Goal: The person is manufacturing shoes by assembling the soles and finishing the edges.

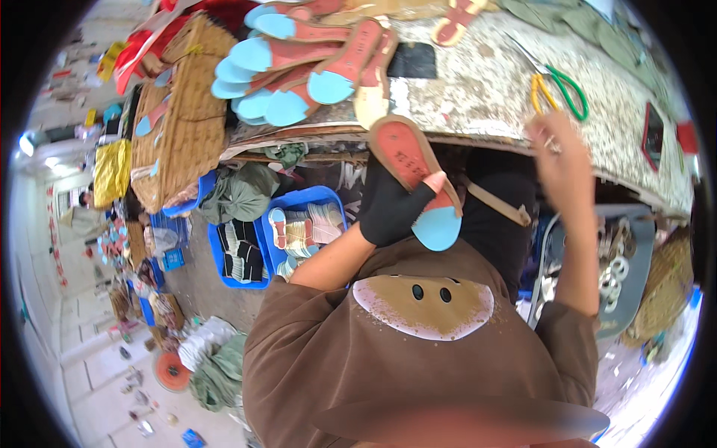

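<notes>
My left hand (399, 213), in a black fingerless glove, grips a shoe insole (407, 153) with a red middle, a tan rim and a light blue end. The thumb lies across its upper face, and the insole is held in front of the bench edge. My right hand (560, 153) is raised at the bench edge and smeared by motion; its fingers do not show clearly. Just beyond it on the bench lie scissors (551, 86) with one yellow and one green handle. A beige strip (497, 203) lies across my dark trousers.
A pile of similar insoles (291, 75) covers the bench's left part, beside a black square (413, 60). A red-edged phone (652, 134) rests at the right. Blue crates (306, 198) of sole pieces stand below left; a grey bin (627, 261) with rolls stands at right.
</notes>
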Motion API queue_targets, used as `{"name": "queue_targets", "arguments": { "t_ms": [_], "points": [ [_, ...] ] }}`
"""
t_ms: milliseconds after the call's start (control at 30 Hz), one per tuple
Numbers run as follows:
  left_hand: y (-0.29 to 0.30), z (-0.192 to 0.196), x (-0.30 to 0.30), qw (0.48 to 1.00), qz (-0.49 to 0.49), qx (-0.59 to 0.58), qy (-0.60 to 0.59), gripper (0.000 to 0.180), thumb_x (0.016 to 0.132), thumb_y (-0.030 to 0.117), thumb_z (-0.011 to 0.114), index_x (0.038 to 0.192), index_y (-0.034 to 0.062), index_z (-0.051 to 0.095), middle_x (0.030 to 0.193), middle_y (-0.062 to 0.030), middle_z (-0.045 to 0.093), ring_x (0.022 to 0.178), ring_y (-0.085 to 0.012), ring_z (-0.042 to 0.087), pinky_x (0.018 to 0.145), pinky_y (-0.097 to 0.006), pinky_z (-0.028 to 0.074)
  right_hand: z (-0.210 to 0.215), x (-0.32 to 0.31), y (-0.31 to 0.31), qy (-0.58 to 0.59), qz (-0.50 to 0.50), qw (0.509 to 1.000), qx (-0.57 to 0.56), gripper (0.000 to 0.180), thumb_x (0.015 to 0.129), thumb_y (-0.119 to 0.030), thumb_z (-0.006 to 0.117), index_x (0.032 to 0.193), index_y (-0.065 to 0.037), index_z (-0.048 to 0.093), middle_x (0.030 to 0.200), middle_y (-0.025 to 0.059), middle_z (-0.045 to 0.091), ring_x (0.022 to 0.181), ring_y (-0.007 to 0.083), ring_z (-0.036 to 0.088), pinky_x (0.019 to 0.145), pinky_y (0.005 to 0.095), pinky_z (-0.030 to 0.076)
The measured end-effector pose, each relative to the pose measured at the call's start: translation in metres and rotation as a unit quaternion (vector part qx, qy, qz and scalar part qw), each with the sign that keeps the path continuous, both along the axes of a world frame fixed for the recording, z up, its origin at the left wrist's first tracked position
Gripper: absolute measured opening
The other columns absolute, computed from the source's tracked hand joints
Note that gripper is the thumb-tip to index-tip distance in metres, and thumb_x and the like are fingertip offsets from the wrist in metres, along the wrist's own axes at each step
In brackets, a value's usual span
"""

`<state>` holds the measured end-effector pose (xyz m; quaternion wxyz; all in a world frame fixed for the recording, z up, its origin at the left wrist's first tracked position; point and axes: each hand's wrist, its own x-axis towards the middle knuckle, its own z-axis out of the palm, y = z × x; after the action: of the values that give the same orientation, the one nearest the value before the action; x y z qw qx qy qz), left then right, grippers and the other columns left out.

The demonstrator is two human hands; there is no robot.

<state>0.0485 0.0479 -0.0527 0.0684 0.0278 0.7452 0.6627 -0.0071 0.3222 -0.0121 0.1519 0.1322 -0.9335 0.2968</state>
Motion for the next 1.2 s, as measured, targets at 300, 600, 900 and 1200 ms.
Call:
{"name": "queue_targets", "arguments": {
  "t_ms": [300,600,900,1200],
  "points": [
    [-0.002,0.011,-0.005,0.999,0.020,0.013,0.038,0.020,0.093,0.016,0.070,0.102,-0.0001,0.064,0.087,-0.0067,0.067,0.076,-0.0142,0.063,0.067,-0.031,0.051,-0.065,0.069,-0.092,-0.175,0.198,0.927,-0.266,0.023,0.098,-0.018,0.059,0.084,0.001,0.055,0.075,0.0174,0.053,0.068,0.0378,0.055,0.061,0.0418,0.041],
    [-0.129,0.097,-0.198,0.972,-0.198,-0.127,0.028,0.057,0.085,0.054,0.071,0.103,0.0000,0.062,0.091,-0.0066,0.063,0.080,-0.0119,0.059,0.073,-0.031,0.050,-0.043,0.029,-0.040,-0.077,0.115,0.986,-0.093,0.021,0.080,-0.019,0.079,0.091,-0.008,0.066,0.076,0.0077,0.059,0.068,0.0242,0.061,0.061,0.0360,0.048],
    [-0.051,0.091,-0.072,0.795,-0.146,-0.430,0.402,0.057,0.075,0.039,0.082,0.116,0.0043,0.062,0.101,-0.0140,0.063,0.087,-0.0322,0.064,0.075,-0.044,0.050,-0.098,0.085,-0.023,-0.125,0.119,0.984,0.034,0.033,0.073,-0.003,0.074,0.104,-0.008,0.064,0.089,0.0100,0.061,0.087,0.0323,0.061,0.074,0.0406,0.050],
    [-0.063,0.004,-0.103,0.759,-0.094,-0.530,0.366,0.046,0.076,0.020,0.074,0.118,0.0063,0.059,0.104,-0.0131,0.058,0.088,-0.0308,0.064,0.070,-0.044,0.053,-0.043,0.058,-0.113,-0.074,0.298,0.950,-0.062,0.046,0.074,-0.031,0.084,0.110,-0.007,0.066,0.104,0.0108,0.065,0.095,0.0306,0.064,0.080,0.0387,0.053]
  ]
}}
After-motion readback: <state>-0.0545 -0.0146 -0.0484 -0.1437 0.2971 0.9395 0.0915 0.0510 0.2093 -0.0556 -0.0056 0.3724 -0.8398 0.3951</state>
